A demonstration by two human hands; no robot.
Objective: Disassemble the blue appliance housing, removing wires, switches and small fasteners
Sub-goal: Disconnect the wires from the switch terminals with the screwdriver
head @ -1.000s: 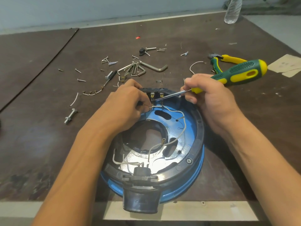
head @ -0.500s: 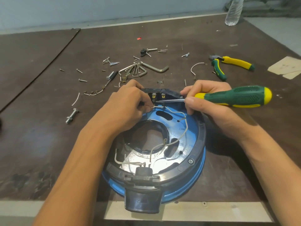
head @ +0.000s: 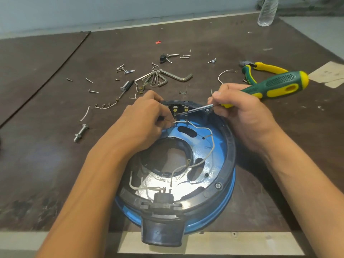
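The round blue appliance housing (head: 221, 151) with a black rim lies open on the table in front of me, its black handle stub pointing toward me. White wires (head: 210, 146) loop across its inside up to a black terminal block (head: 178, 108) at the far rim. My left hand (head: 147, 120) pinches a white wire end just below the terminals. My right hand (head: 240, 116) grips a green-and-yellow screwdriver (head: 275, 86), whose metal tip touches a brass terminal on the block.
Loose screws (head: 126, 69), a set of hex keys (head: 160, 79), a long bolt (head: 81, 132) and cut wire bits lie on the brown table beyond the housing. Yellow-green pliers (head: 264, 68) lie at the right. A plastic bottle (head: 267, 12) stands at the far right corner.
The screwdriver handle dropped flat to the right half a second ago and has tilted back up; its tip stays at the terminals. My left hand keeps pinching the wire.
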